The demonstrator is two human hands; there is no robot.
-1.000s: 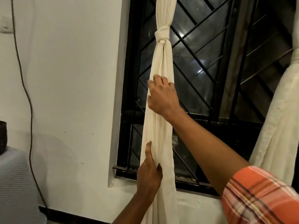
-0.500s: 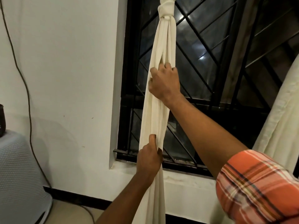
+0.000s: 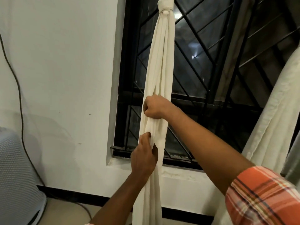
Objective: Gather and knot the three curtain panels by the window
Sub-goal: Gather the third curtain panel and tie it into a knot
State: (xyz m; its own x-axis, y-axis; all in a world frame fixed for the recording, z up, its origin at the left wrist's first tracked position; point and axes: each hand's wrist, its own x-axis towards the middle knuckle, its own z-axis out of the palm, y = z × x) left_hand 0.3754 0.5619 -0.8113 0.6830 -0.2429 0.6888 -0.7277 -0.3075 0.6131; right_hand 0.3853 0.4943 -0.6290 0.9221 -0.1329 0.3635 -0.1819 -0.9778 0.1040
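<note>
at window (image 3: 203, 62), right hand (image 3: 154, 107), left hand (image 3: 144, 154) grip curtain panel (image 3: 162, 54)

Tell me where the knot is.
Head view, top centre: the knot sits high on the gathered curtain, before the window grille, well above the right hand.

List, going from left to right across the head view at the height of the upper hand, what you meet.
In order: thin dark cable → white painted wall → knotted cream curtain panel → second cream curtain panel. The black metal window grille shows on both sides of the knotted panel, so it is left out.
</note>
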